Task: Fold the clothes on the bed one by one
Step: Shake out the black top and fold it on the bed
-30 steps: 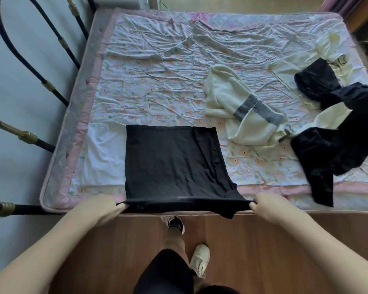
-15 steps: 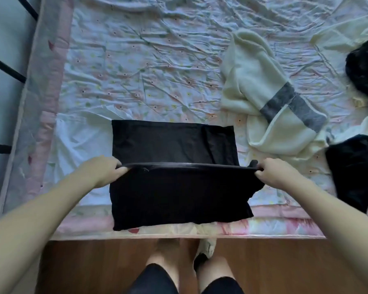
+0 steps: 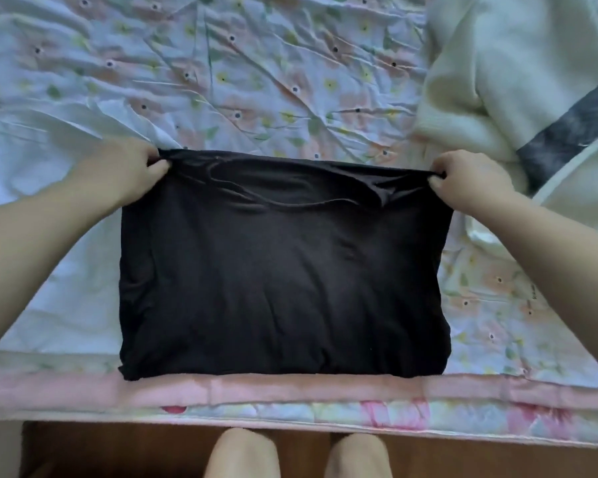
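Head cam, close, looking down at bed [image 3: 290, 391]

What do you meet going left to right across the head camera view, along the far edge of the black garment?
Left hand pinching the near-left corner → black garment → right hand pinching the other corner → cream sweater with its grey band.

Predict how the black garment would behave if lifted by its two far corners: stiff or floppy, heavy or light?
Probably floppy: the black garment ripples in soft wrinkles between the left hand and right hand. Likely light, since fingertip pinches hold it. It may unfold, being merely layered.
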